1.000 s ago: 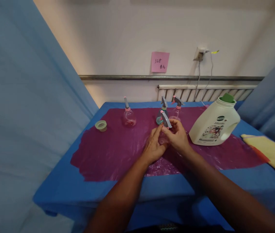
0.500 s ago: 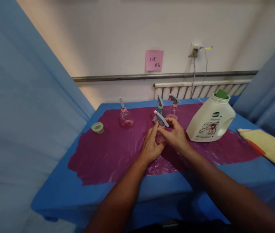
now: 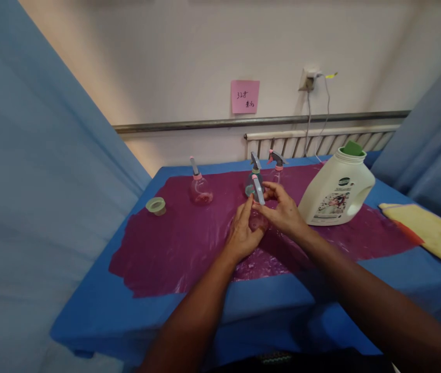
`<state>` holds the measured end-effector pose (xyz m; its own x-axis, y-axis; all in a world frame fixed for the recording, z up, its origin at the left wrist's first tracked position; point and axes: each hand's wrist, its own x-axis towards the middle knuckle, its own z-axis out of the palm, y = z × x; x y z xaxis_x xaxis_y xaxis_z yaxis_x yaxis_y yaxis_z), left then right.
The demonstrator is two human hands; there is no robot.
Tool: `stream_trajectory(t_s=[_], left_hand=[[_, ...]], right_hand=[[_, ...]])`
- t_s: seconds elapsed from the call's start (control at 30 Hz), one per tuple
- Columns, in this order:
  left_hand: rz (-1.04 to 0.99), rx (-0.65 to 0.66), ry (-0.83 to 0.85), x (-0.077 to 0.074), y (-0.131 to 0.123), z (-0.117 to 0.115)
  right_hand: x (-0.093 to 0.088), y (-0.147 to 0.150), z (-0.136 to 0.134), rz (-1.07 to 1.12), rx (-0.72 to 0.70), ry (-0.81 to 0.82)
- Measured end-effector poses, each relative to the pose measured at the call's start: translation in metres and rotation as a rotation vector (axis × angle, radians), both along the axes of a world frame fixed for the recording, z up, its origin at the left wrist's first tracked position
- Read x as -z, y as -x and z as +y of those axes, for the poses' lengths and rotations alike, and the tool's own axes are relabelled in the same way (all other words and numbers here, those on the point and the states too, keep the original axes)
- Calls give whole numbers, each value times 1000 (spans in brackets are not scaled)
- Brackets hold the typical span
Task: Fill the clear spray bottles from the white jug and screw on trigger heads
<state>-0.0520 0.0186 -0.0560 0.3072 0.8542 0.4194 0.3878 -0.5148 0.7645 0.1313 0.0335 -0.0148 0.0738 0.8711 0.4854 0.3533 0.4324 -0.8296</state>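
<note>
fingers: clamped on your spray bottle [image 3: 258,220]
left hand [image 3: 241,234]: its body
right hand [image 3: 283,211]: its neck (pale jug [image 3: 339,194] nearby)

Passable leftward from left grip [image 3: 242,232] over purple sheet [image 3: 181,243]; blocked ahead by teal spray bottle [image 3: 249,188], rightward by cream jug [image 3: 331,191].

A pink note [image 3: 245,97] hangs above a metal rail [image 3: 197,125], with probably a radiator [image 3: 282,135] below it

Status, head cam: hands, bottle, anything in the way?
Left hand around spray bottle body, right hand at its neck. Bottle upright, spray head on top; tightness unclear. Teal bottle close behind, pale jug to the right.
</note>
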Motion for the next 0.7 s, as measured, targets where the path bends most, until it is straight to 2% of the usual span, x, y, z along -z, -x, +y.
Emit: stream_trajectory(t_s=[0.17, 0.33, 0.47, 0.6, 0.7], left_hand=[[-10, 14, -32, 2, 0, 1], [-5, 2, -43, 5, -2, 2], [-7, -44, -9, 7, -4, 1], [-13, -70, 4, 11, -5, 1], [-23, -60, -36, 14, -7, 1]], right_hand=[[-4, 3, -3, -41, -139, -31], [-9, 0, -4, -132, -53, 5], [-4, 4, 2, -102, 23, 35], [0, 8, 0, -66, -22, 25], [-3, 5, -6, -34, -112, -7]])
